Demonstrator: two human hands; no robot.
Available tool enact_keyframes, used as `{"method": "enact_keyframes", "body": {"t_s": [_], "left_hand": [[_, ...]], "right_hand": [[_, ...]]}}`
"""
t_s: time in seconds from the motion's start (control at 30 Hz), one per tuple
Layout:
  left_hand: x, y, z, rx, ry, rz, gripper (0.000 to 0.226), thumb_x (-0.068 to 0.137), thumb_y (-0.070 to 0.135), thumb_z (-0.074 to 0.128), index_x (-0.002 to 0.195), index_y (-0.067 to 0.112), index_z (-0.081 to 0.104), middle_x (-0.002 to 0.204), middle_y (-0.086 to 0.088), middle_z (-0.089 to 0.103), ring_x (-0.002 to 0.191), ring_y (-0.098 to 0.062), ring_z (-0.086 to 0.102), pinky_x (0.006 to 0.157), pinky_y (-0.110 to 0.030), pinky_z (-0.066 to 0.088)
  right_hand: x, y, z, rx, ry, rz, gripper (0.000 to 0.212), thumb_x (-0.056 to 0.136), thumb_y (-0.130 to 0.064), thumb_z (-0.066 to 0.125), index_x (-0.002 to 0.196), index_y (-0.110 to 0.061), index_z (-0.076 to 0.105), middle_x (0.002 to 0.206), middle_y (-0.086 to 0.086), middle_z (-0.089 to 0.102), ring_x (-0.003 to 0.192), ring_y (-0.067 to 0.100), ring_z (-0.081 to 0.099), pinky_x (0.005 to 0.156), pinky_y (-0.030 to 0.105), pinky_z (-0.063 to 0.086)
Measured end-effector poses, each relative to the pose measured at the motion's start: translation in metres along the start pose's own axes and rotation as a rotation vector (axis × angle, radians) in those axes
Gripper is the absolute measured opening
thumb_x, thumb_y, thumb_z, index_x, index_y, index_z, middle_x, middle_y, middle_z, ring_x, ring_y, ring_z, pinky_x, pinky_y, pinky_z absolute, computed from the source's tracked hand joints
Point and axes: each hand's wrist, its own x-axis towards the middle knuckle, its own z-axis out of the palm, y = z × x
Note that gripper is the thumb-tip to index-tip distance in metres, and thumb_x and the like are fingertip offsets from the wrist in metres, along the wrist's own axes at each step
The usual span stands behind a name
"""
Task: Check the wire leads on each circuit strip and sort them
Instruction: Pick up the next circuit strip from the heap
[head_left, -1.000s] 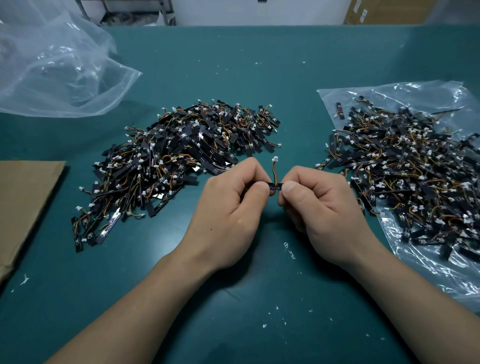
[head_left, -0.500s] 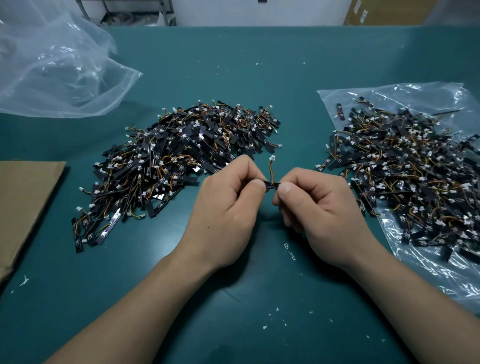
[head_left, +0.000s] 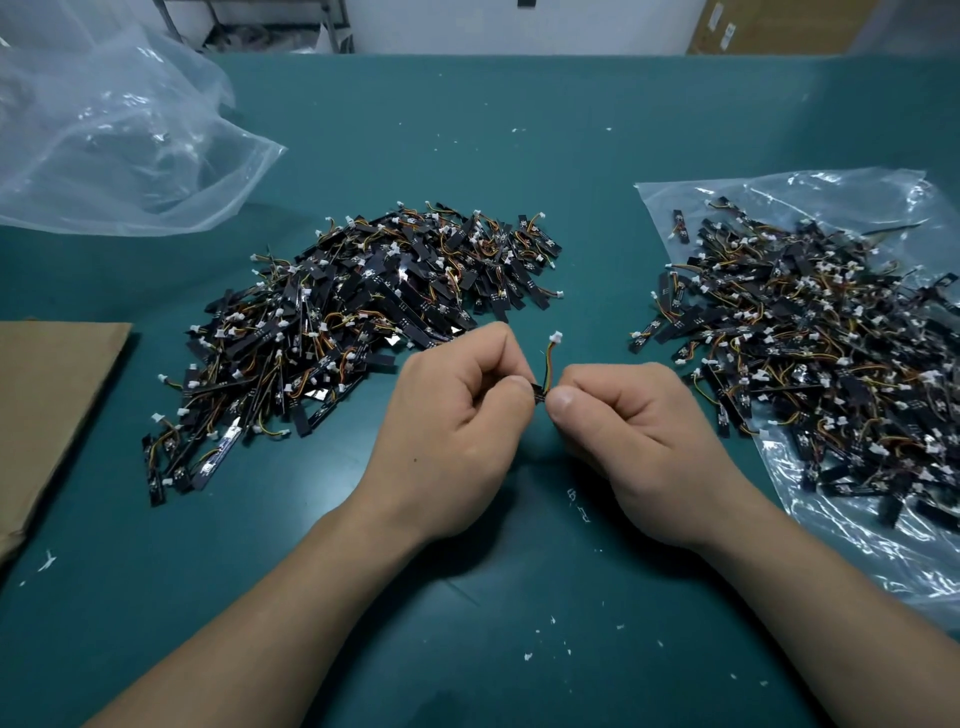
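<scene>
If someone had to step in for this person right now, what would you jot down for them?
Left hand and right hand each pinch one end of a circuit strip, its wire leads standing up between them.
Left pile lies on the bare table; right pile lies on a plastic bag.
Done: unclear which pile is already checked.
Left: judge this strip's leads, sort it, continue.

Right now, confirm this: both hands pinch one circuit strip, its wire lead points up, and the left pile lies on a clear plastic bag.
Wrong once. The head view shows the left pile directly on the table; the right pile lies on a clear plastic bag. The left hand and right hand do pinch one circuit strip, wire lead up.
</scene>
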Motion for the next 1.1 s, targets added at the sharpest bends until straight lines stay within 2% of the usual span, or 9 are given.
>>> {"method": "enact_keyframes", "body": {"t_s": [0.27,0.4,0.57,0.67,0.77,0.87,1.0,1.07,1.1], "left_hand": [[0.0005,0.0,0.0002,-0.002,0.015,0.005,0.017,0.086,0.011,0.053,0.07,0.013,0.054,0.054,0.011,0.04,0.053,-0.007,0.035,0.053,-0.024,0.03],[0.0011,0.0005,-0.0001,0.004,0.021,0.009,0.017,0.085,0.009,0.052,0.069,0.012,0.054,0.055,0.01,0.04,0.054,-0.007,0.035,0.053,-0.025,0.031],[0.0,0.0009,0.0011,0.002,-0.035,0.002,0.017,0.082,0.009,0.051,0.066,0.014,0.051,0.054,0.004,0.041,0.053,-0.008,0.035,0.051,-0.026,0.03],[-0.0012,0.0014,0.0025,-0.003,-0.065,-0.011,0.015,0.086,0.011,0.051,0.071,0.015,0.055,0.056,-0.001,0.044,0.053,-0.01,0.036,0.051,-0.026,0.031],[-0.0007,0.001,0.0019,-0.031,-0.057,-0.034,0.015,0.087,0.012,0.054,0.073,0.014,0.06,0.055,0.01,0.041,0.052,-0.005,0.035,0.052,-0.021,0.029],[-0.0004,0.001,0.0008,-0.023,-0.071,-0.014,0.016,0.084,0.011,0.052,0.068,0.013,0.054,0.056,0.009,0.041,0.054,-0.007,0.035,0.052,-0.026,0.031],[-0.0006,-0.0004,-0.0004,-0.1,0.078,0.013,0.029,0.084,0.028,0.05,0.071,0.004,0.058,0.057,0.003,0.046,0.056,-0.012,0.039,0.053,-0.029,0.032],[0.0015,-0.0007,-0.0019,-0.096,0.203,-0.023,0.035,0.085,0.031,0.048,0.071,0.0,0.057,0.057,0.004,0.044,0.055,-0.012,0.039,0.054,-0.03,0.03],[0.0027,-0.0014,-0.0031,-0.052,0.259,-0.037,0.033,0.086,0.03,0.048,0.072,0.001,0.058,0.059,0.002,0.048,0.057,-0.014,0.043,0.055,-0.033,0.033]], "right_hand": [[-0.0004,-0.0007,-0.0017,0.043,-0.033,-0.019,0.036,0.098,-0.032,0.048,0.063,-0.026,0.052,0.053,0.0,0.051,0.049,0.009,0.045,0.052,0.02,0.036],[-0.0012,-0.0034,-0.0031,0.087,-0.069,-0.024,0.032,0.095,-0.032,0.047,0.065,-0.025,0.055,0.054,0.004,0.055,0.049,0.014,0.049,0.052,0.024,0.039],[-0.0014,-0.0004,-0.0006,0.033,-0.09,0.009,0.039,0.088,-0.033,0.047,0.055,-0.013,0.038,0.048,0.011,0.035,0.046,0.019,0.032,0.046,0.035,0.028],[-0.0021,0.0011,-0.0015,0.05,-0.062,0.026,0.041,0.086,-0.033,0.046,0.056,-0.008,0.035,0.049,0.012,0.03,0.048,0.018,0.027,0.047,0.033,0.024],[-0.0021,0.0005,-0.0028,0.047,-0.011,0.03,0.038,0.084,-0.032,0.047,0.055,-0.01,0.034,0.049,0.011,0.03,0.048,0.01,0.026,0.046,0.028,0.024],[-0.0025,-0.0009,-0.002,0.017,-0.027,0.017,0.033,0.083,-0.031,0.047,0.056,-0.015,0.036,0.05,0.007,0.03,0.048,0.006,0.025,0.047,0.024,0.024],[-0.0015,-0.0004,-0.0003,-0.002,-0.06,0.015,0.037,0.086,-0.033,0.047,0.059,-0.009,0.038,0.052,0.013,0.033,0.049,0.01,0.028,0.047,0.032,0.025],[-0.001,-0.0009,0.0002,0.081,0.055,0.014,0.038,0.092,-0.032,0.05,0.061,-0.011,0.048,0.051,0.011,0.04,0.047,0.011,0.034,0.046,0.028,0.029],[-0.0001,-0.0012,-0.0004,0.157,0.16,0.014,0.031,0.098,-0.029,0.052,0.072,-0.016,0.06,0.054,0.007,0.048,0.045,0.011,0.038,0.045,0.025,0.033]]}}
